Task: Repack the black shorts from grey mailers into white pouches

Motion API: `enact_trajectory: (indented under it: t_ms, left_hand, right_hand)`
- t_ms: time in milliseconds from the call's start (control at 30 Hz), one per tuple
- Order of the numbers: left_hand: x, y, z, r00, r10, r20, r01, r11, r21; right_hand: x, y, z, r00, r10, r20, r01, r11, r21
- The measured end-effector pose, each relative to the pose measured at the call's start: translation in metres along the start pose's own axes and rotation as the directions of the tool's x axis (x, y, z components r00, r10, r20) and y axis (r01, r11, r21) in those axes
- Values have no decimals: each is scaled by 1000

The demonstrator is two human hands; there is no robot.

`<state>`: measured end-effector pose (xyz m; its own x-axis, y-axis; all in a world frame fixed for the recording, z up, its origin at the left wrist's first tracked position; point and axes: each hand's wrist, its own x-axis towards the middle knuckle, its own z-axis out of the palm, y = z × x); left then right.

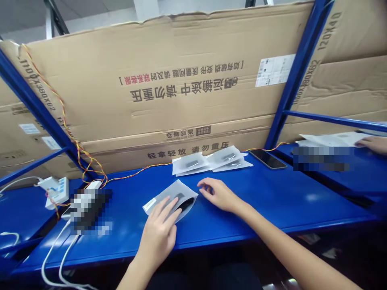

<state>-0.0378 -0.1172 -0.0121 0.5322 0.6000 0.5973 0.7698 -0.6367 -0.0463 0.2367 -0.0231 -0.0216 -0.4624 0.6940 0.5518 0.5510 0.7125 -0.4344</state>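
Where the pouch [178, 189] lies: flat on the blue shelf [272, 201], near the front edge, with a dark piece [185, 203] showing through it and a white label [149, 204] at its left corner.
Left hand [159, 233]: comes in from below the pouch, palm down, wrist straight. The fingers are stretched and slightly apart, their tips resting on the near half of the pouch and gripping nothing.
Right hand [220, 194]: just right of the pouch, palm down, forearm slanting in from the lower right. The fingers are loosely curled and a little apart, their tips beside the pouch's right corner. Whether they touch it cannot be told.
Stack of pouches [211, 161]: behind the pouch and to its right, near the cardboard [181, 60].
Phone [267, 159]: well right of the pouch, lying flat.
Wire [133, 174]: behind the pouch, running off to its left.
Other person's hand [376, 143]: far right of the pouch, resting on white papers [329, 139].
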Motion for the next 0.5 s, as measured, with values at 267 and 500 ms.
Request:
enact_trajectory:
  t_ms: [267, 500]
  left_hand:
    - [42, 21, 2, 990, -94, 102, 92, 996, 21]
    - [-5, 3, -25, 999, 10, -34, -8, 997, 76]
  right_hand:
    - [5, 6, 5, 993, -80, 86, 72, 994, 86]
    - [-4, 27, 10, 994, -82, -69, 85, 995, 54]
